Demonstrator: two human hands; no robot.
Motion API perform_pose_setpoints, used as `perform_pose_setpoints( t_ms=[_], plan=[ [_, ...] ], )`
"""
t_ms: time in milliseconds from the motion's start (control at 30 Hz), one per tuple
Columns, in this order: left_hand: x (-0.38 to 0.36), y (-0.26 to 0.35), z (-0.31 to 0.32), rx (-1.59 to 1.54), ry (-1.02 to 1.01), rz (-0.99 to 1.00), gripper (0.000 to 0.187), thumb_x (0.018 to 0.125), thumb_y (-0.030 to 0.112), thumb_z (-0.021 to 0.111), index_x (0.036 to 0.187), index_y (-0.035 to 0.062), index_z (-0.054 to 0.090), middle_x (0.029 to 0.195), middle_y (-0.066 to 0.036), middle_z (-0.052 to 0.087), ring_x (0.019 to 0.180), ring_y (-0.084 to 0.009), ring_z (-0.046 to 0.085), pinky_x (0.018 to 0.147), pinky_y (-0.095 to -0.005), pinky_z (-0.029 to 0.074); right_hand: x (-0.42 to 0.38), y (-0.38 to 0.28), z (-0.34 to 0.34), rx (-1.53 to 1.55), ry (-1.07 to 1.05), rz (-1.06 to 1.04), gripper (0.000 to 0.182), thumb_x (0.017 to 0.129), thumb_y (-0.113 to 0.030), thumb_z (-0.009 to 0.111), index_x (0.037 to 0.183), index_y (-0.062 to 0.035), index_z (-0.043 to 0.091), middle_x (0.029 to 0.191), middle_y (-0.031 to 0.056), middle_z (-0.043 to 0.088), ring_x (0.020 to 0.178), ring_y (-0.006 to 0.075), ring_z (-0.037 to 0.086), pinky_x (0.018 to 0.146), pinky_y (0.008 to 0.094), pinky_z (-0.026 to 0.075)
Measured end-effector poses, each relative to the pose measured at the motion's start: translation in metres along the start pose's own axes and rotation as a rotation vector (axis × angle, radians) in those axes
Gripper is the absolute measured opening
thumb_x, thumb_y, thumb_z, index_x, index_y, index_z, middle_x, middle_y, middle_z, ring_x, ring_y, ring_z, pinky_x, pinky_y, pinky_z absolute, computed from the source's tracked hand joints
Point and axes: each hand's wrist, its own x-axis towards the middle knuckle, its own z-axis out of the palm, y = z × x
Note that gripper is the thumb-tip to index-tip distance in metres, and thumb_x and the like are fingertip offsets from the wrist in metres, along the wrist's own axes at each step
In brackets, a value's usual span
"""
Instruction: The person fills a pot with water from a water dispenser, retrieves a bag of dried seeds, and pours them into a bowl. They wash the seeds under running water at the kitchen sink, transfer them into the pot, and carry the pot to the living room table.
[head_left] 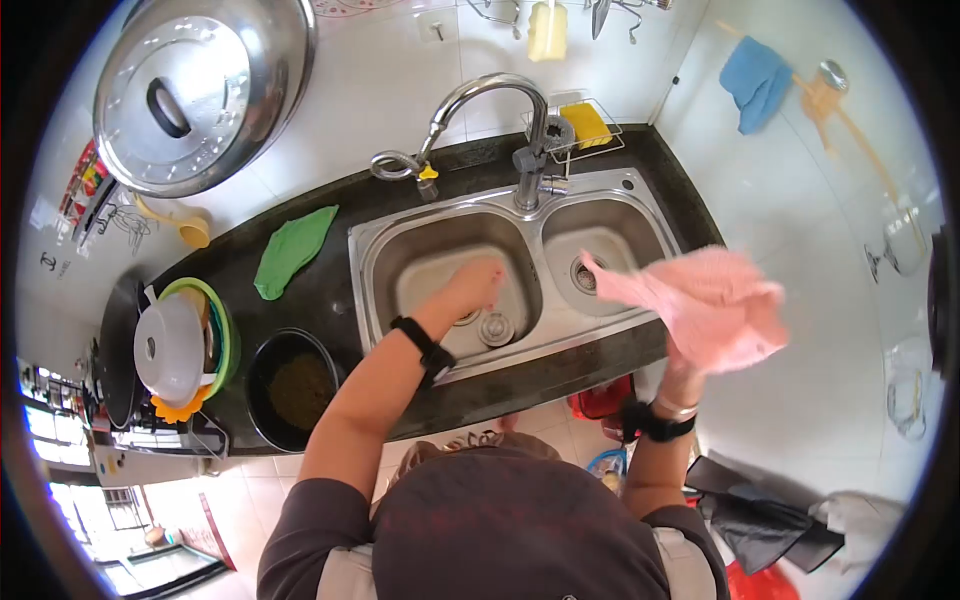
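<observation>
My left hand (474, 286) hangs over the left basin (400, 262) of the steel sink, its fingers curled in and nothing showing in them. Just below it, a round metal drain strainer (495, 329) lies near the basin's front side. At the right, a pink cloth (705, 305) is bunched in my right hand (684, 364), raised beside the sink's right end. Most of that hand's fingers are hidden behind the cloth. One loose corner of the cloth dangles over the right basin (620, 238).
A tall faucet (530, 150) stands behind the basins, beside a wire rack with a yellow sponge (585, 125). On the left counter are a green cloth (295, 250), a dark pot (262, 390) and stacked bowls (170, 345). A blue cloth (755, 82) hangs on the right wall.
</observation>
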Motion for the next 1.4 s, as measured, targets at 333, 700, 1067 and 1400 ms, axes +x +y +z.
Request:
perform_pose_setpoints(
  t_ms=[333,700,1067,1400],
  plan=[
    [0.012,0.08,-0.142,-1.18,-0.087,-0.234,0.024,0.089,0.022,0.046,0.076,0.0035,0.056,0.054,-0.004,0.052,0.051,-0.0191,0.05,0.048,-0.0314,0.038,-0.079,-0.2,-0.039,0.6,-0.278,0.753,0.037,0.08,-0.027,0.063,0.109,-0.0098,0.049,0.087,0.0005,0.048,0.07,0.0143,0.042,0.061,0.0278,0.039],
    [-0.079,0.131,-0.077,-1.83,-1.008,-0.416,0.052,0.089,0.05,0.045,0.128,0.015,0.046,0.117,-0.009,0.053,0.11,-0.0273,0.05,0.09,-0.049,0.042,-0.009,-0.286,0.033,-0.942,-0.762,-0.013,0.026,0.06,-0.004,0.057,0.085,-0.0078,0.053,0.087,0.0143,0.056,0.089,0.0295,0.056,0.07,0.0344,0.048],
    [-0.021,0.009,-0.091,-1.852,-0.133,-0.353,0.037,0.082,0.005,0.062,0.116,0.0019,0.05,0.099,-0.008,0.06,0.088,-0.0191,0.061,0.078,-0.0336,0.053,-0.083,-0.017,0.049,-0.639,-1.198,-0.044,0.035,0.085,-0.033,0.053,0.107,-0.0088,0.064,0.125,0.0194,0.049,0.121,0.0247,0.042,0.095,0.0492,0.036],
    [-0.012,0.075,0.082,-0.771,-0.359,0.305,0.027,0.083,0.007,0.057,0.11,0.0073,0.053,0.098,-0.01,0.055,0.09,-0.024,0.053,0.079,-0.0355,0.044,0.024,0.109,0.078,-0.278,-1.695,0.522,0.033,0.09,-0.03,0.047,0.103,-0.0036,0.061,0.099,0.0172,0.064,0.095,0.0315,0.06,0.083,0.0384,0.047]
  ],
)
